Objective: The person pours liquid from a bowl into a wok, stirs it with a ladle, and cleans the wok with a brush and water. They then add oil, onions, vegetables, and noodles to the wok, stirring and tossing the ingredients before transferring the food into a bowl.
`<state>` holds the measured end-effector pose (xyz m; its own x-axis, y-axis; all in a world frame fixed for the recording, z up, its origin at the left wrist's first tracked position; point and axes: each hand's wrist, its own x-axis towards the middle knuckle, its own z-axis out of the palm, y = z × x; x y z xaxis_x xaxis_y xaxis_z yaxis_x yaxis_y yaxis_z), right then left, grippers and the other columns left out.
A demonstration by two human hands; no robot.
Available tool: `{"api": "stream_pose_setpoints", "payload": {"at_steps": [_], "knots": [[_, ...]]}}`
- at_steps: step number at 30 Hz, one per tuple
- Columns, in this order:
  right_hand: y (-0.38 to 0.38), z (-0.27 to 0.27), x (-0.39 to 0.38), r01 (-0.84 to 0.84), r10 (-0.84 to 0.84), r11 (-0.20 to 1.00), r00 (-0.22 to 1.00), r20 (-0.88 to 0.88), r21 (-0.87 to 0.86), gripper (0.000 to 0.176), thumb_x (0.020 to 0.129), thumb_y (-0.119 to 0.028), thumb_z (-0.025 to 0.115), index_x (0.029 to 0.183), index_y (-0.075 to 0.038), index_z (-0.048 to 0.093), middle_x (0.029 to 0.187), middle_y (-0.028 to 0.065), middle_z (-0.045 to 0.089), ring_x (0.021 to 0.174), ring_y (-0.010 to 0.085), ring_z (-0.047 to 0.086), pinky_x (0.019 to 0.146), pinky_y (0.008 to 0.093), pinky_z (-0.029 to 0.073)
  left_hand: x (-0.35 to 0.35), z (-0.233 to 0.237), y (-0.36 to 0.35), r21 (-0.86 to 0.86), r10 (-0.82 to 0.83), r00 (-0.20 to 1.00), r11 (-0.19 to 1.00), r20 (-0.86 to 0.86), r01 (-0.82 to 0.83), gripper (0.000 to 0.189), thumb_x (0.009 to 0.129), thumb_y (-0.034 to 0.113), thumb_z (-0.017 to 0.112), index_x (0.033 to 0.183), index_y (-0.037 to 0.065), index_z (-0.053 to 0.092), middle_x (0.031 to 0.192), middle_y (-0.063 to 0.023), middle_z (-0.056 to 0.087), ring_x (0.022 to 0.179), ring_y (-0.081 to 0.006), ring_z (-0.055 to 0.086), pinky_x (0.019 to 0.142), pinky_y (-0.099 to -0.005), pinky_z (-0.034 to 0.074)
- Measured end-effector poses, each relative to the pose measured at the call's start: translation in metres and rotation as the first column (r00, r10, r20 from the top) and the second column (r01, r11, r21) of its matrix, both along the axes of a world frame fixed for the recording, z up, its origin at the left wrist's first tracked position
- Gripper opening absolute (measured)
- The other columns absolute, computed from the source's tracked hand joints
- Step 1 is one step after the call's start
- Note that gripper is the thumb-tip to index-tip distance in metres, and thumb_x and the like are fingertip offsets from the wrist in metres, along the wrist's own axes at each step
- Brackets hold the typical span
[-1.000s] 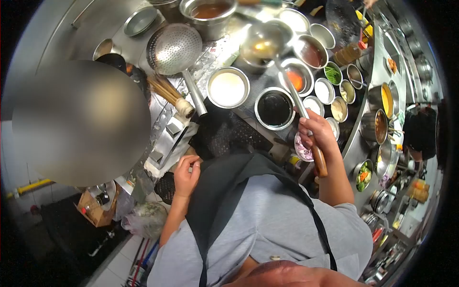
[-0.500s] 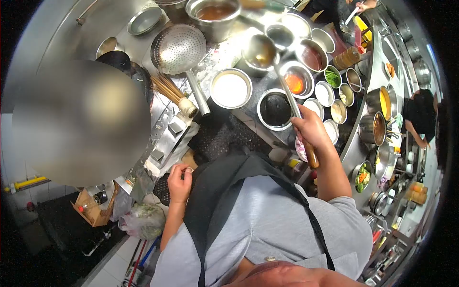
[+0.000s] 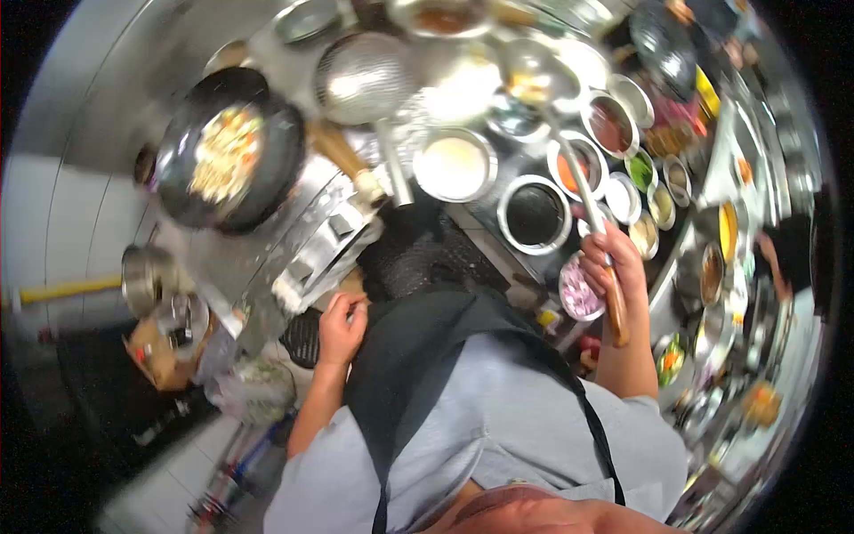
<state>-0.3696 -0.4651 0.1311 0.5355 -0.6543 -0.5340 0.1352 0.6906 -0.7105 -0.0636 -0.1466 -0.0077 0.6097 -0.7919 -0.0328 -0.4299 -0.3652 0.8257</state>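
My right hand grips the wooden handle of a ladle. The ladle's bowl is over the metal containers at the back, blurred by motion; a yellowish patch shows in it, food or glare. My left hand hangs in front of the stove edge with its fingers curled, and nothing shows in it. A black wok at the left contains cooked food in pale and orange pieces. Between wok and ladle lie a perforated strainer and a bamboo brush.
Near the ladle stand a pot of white contents, a bowl of dark liquid, a bowl of chopped onion and several seasoning bowls. Vegetables fill a bowl at the right. Another person's arm shows at the far right.
The blurred grey round shape at the left is gone, and the wok with food shows there. The ladle's bowl has moved right and farther back. The whole view has shifted slightly.
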Motion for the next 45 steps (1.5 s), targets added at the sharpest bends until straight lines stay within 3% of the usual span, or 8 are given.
{"api": "stream_pose_setpoints", "payload": {"at_steps": [5, 12, 19, 25, 34, 36, 41, 45], "knots": [[-0.008, 0.009, 0.084, -0.310, 0.309, 0.943, 0.951, -0.030, -0.121, 0.061, 0.091, -0.009, 0.050, 0.149, 0.003, 0.037, 0.061, 0.0007, 0.041, 0.034, 0.0091, 0.037, 0.030, 0.0237, 0.030, 0.011, 0.007, 0.029, -0.013, 0.131, 0.989, 0.991, -0.066, -0.132, 0.018, 0.089, 0.011, 0.064, 0.104, 0.002, 0.068, 0.098, -0.0117, 0.066, 0.082, -0.0240, 0.068, 0.075, -0.0330, 0.055], [0.027, -0.023, 0.325, -0.805, 0.653, 0.423, 0.589, -0.476, -0.417, 0.038, 0.085, -0.010, 0.059, 0.122, 0.000, 0.059, 0.065, -0.0007, 0.050, 0.044, 0.0099, 0.047, 0.039, 0.0255, 0.040, 0.048, -0.002, 0.091, -0.011, 0.319, 0.947, 0.948, -0.028, -0.319, 0.018, 0.089, 0.012, 0.063, 0.103, 0.002, 0.068, 0.098, -0.0127, 0.066, 0.084, -0.0252, 0.068, 0.075, -0.0341, 0.055], [0.101, -0.080, 0.493, -0.856, 0.370, -0.094, 0.444, -0.816, -0.508, 0.058, 0.082, -0.015, 0.059, 0.139, -0.001, 0.054, 0.102, 0.0281, 0.069, 0.093, 0.0387, 0.070, 0.085, 0.0463, 0.054, 0.098, -0.018, 0.182, -0.084, 0.584, 0.811, 0.811, 0.032, -0.580, 0.016, 0.089, 0.010, 0.062, 0.101, 0.001, 0.068, 0.094, -0.0144, 0.065, 0.082, -0.0258, 0.068, 0.073, -0.0346, 0.055], [0.116, -0.094, 0.487, -0.926, 0.023, -0.166, 0.340, -0.940, -0.339, 0.072, 0.081, -0.011, 0.056, 0.150, -0.004, 0.036, 0.111, 0.0320, 0.066, 0.106, 0.0445, 0.065, 0.094, 0.0502, 0.050, 0.117, -0.045, 0.265, -0.057, 0.692, 0.722, 0.722, 0.021, -0.690, 0.013, 0.091, 0.006, 0.062, 0.101, -0.001, 0.067, 0.090, -0.0132, 0.064, 0.075, -0.0219, 0.065, 0.071, -0.0303, 0.053], [0.119, -0.102, 0.517, -0.858, 0.606, 0.380, 0.513, -0.608, -0.345, 0.029, 0.082, -0.010, 0.061, 0.109, 0.001, 0.059, 0.076, 0.0097, 0.063, 0.055, 0.0171, 0.059, 0.051, 0.0338, 0.048, 0.179, -0.005, 0.181, -0.160, 0.512, 0.853, 0.838, -0.099, -0.521, 0.015, 0.091, 0.005, 0.064, 0.103, -0.002, 0.066, 0.099, -0.0163, 0.069, 0.086, -0.0250, 0.070, 0.077, -0.0336, 0.055], [0.115, -0.113, 0.503, -0.811, 0.117, -0.102, 0.565, -0.817, -0.576, 0.044, 0.081, -0.008, 0.060, 0.124, 0.003, 0.058, 0.080, 0.0123, 0.066, 0.059, 0.0202, 0.063, 0.054, 0.0368, 0.050, 0.193, 0.003, 0.146, -0.251, 0.433, 0.894, 0.858, -0.118, -0.448, 0.017, 0.088, 0.004, 0.065, 0.104, -0.002, 0.066, 0.101, -0.0176, 0.069, 0.091, -0.0301, 0.069, 0.082, -0.0354, 0.055], [0.104, -0.047, 0.478, -0.932, 0.391, 0.014, 0.339, -0.856, -0.362, 0.065, 0.080, -0.010, 0.059, 0.144, -0.005, 0.049, 0.102, 0.0268, 0.070, 0.092, 0.0346, 0.069, 0.085, 0.0398, 0.052, 0.228, 0.022, 0.045, -0.430, 0.299, 0.932, 0.883, 0.204, -0.189, 0.027, 0.081, 0.008, 0.068, 0.107, 0.000, 0.064, 0.113, -0.0169, 0.065, 0.109, -0.0362, 0.061, 0.096, -0.0444, 0.049], [0.085, -0.072, 0.519, -0.835, 0.198, -0.226, 0.466, -0.863, -0.502, 0.064, 0.084, -0.014, 0.055, 0.147, -0.009, 0.044, 0.108, 0.0274, 0.068, 0.098, 0.0436, 0.066, 0.088, 0.0487, 0.052, 0.240, 0.019, -0.028, -0.374, 0.309, 0.855, 0.916, 0.417, -0.149, 0.030, 0.081, 0.015, 0.070, 0.107, 0.002, 0.065, 0.108, -0.0146, 0.064, 0.107, -0.0338, 0.059, 0.094, -0.0460, 0.046]]}}
